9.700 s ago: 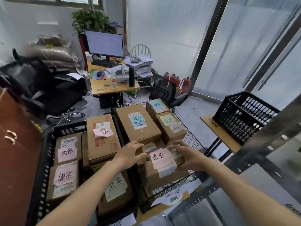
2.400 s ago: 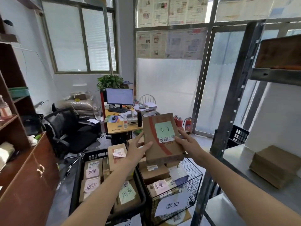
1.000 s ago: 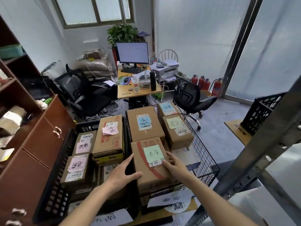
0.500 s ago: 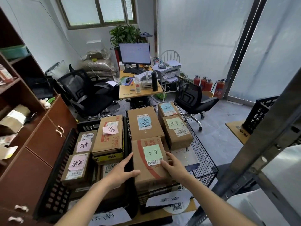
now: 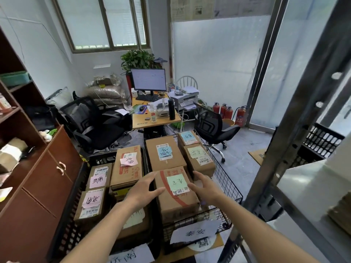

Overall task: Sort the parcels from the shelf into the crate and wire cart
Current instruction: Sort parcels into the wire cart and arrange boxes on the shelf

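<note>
A green-noted parcel (image 5: 176, 194) is flanked in the cart (image 5: 226, 179) by the left hand (image 5: 141, 192) and right hand (image 5: 204, 186), both released; the cart's tag (image 5: 193, 231) is read as 泰安.

Both forearms are reaching forward and down. The left hand (image 5: 142, 191) is spreading its fingers (image 5: 152, 177) loosely, gripping nothing. The right hand (image 5: 204, 186) is hovering likewise, fingers relaxed and slightly curved.

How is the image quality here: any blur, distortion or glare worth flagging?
Head view: strong wide-angle bending at the edges, the steel shelf post leaning; both hands, left hand and right hand, slightly motion-blurred; window blown out by daylight; parcel labels stay legible.
</note>
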Motion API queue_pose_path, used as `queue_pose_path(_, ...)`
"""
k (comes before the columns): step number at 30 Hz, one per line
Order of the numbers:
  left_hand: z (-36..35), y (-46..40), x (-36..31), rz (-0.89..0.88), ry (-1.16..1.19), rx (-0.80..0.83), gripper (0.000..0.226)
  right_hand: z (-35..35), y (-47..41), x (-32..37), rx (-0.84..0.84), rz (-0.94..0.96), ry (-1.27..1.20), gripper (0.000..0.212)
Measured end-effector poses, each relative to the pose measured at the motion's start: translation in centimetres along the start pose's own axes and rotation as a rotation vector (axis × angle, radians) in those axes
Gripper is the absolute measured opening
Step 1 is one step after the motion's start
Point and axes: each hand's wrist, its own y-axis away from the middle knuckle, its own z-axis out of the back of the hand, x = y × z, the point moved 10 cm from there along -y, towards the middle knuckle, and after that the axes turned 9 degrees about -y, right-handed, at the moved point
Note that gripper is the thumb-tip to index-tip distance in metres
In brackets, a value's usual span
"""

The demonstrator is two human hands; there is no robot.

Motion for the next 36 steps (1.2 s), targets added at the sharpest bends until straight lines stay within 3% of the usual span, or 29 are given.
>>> queue_pose_path(7,6.1,4.7,-5.8,-0.196,-0.256,-0.109,0.082,4.3,8.7,6.5,-0.209,0.002,0.297,0.076)
queue_pose_path(19,11.0,16.9,-17.4,-0.541,-0.255,-0.163,0.080,11.8,29.8,12.7,-0.512,-0.088,0.521,0.069)
queue_pose_path(27,8.7,20.5,-30.3,-0.764,-0.137,-0.137,0.077,21.2,40.6,8.3,-0.702,-0.240,0.464,0.061)
queue_pose_path(36,1.7,17.7,-41.3,-0.821,-0.101,-0.034,0.072,29.0,42.6,-1.2,-0.797,-0.389,0.267,0.071)
